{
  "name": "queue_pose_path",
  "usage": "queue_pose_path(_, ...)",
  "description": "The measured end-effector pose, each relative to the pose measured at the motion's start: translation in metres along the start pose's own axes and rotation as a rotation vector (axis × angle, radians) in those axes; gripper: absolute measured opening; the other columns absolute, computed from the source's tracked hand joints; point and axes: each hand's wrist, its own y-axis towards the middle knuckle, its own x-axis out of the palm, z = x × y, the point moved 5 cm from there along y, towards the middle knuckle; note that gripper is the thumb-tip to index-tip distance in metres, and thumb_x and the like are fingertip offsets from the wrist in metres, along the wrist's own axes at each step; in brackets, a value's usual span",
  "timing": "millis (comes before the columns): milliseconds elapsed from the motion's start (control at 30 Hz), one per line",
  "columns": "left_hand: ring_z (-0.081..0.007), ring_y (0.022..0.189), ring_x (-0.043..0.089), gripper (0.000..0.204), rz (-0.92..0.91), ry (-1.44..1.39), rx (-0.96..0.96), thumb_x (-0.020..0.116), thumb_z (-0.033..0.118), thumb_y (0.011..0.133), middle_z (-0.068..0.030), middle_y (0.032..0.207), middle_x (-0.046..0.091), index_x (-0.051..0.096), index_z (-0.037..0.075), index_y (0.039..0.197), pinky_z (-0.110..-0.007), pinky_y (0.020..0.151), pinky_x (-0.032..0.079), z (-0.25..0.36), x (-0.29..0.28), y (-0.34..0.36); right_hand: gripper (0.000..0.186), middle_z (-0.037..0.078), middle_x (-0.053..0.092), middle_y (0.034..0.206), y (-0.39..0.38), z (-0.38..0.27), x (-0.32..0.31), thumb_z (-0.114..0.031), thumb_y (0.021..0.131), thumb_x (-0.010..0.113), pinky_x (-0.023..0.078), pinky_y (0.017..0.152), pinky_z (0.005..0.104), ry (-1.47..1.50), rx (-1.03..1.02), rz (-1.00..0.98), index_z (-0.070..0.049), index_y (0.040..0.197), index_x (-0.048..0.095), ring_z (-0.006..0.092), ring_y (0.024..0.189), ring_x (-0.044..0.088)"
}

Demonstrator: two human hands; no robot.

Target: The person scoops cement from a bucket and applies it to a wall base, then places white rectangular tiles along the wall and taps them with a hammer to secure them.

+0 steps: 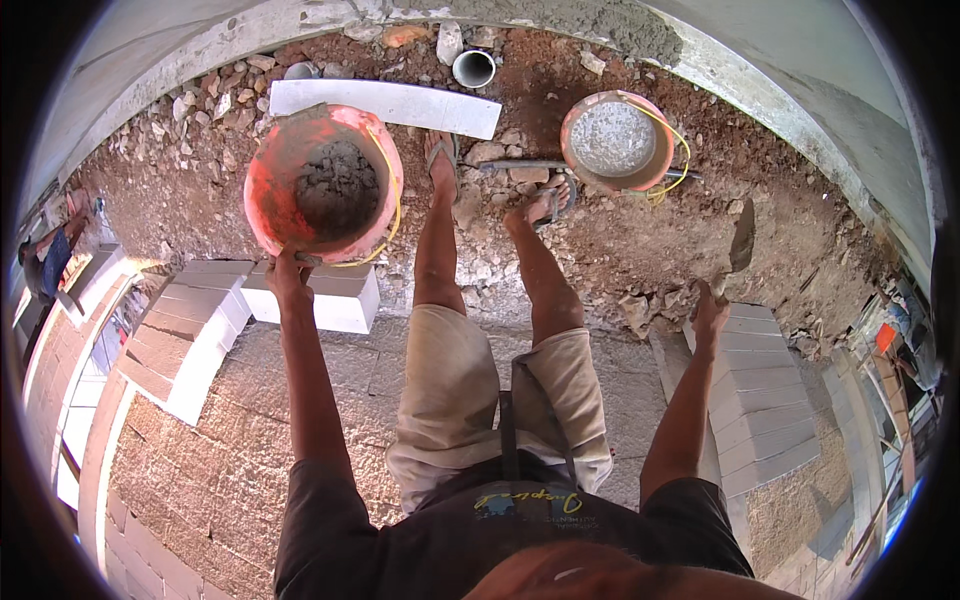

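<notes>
My left hand (288, 272) grips the near rim of an orange bucket (275, 170) that holds dark grey mortar. The bucket hangs over white blocks (330, 300) at the wall's edge. My right hand (708, 308) is shut on the handle of a trowel (741, 245), whose blade points up and away over the dirt. My legs and sandalled feet stand on red rubble between the two hands.
A second orange bucket (618, 140) with pale grey mix sits on the dirt at the upper right, a yellow cord trailing from it. A long white block (385, 105) and a pipe end (473, 68) lie beyond. Stacked white blocks (760, 400) flank me on the right; more blocks (185, 330) on the left.
</notes>
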Motion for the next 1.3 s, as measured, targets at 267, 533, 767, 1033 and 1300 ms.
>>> queue_pose_path(267,-0.0284,0.087,0.072,0.024,0.024,-0.174,-0.254,0.070,0.019,0.087,-0.0115,0.094,0.069,0.066,0.002,0.102,-0.038,0.077,0.064,-0.136,-0.028,0.154,0.046,0.003,0.059,0.071,-0.048,-0.073,0.104,-0.034,0.091,0.080,0.043,0.046,0.0317,-0.214,-0.065,-0.267,-0.001,0.117,0.063,0.0131,0.050,0.052)
queue_pose_path(533,-0.0226,0.091,0.069,0.029,0.055,-0.174,-0.294,0.076,0.020,0.087,-0.0084,0.105,0.067,0.065,0.006,0.110,-0.036,0.085,0.062,-0.185,-0.058,0.192,0.046,0.016,0.066,0.118,0.017,-0.081,0.210,-0.040,0.095,0.068,0.055,0.072,0.0444,-0.613,-0.241,-0.324,-0.012,0.132,0.065,0.0338,0.092,0.070)
queue_pose_path(767,-0.0342,0.118,0.066,0.051,-0.224,-0.047,-0.447,0.068,0.033,0.101,-0.0171,0.132,0.062,0.053,0.002,0.139,-0.050,0.104,0.058,-0.290,-0.022,0.237,0.059,0.025,0.066,0.130,0.078,-0.083,0.246,-0.052,0.094,0.064,0.049,0.100,0.0534,-0.512,0.055,-0.195,-0.008,0.134,0.064,0.0415,0.120,0.064)
queue_pose_path(1033,-0.0415,0.147,0.038,0.106,0.187,0.427,-0.594,0.078,0.059,0.087,-0.0221,0.169,0.014,0.025,0.009,0.164,-0.056,0.108,0.049,-0.223,-0.050,0.204,0.059,0.018,0.069,0.121,0.046,-0.073,0.249,-0.040,0.091,0.074,0.048,0.102,0.0491,-0.591,-0.406,0.278,-0.008,0.139,0.062,0.0365,0.116,0.062)
queue_pose_path(1300,-0.0311,0.133,0.058,0.053,-0.535,0.655,0.557,0.058,0.030,0.106,-0.0220,0.149,0.056,0.055,-0.005,0.146,-0.041,0.117,0.042,-0.094,0.154,0.014,0.077,0.021,0.053,0.150,-0.086,0.093,0.191,-0.063,0.108,0.036,0.039,0.118,0.0471,0.531,0.490,0.252,-0.002,0.155,0.046,0.0363,0.139,0.050)
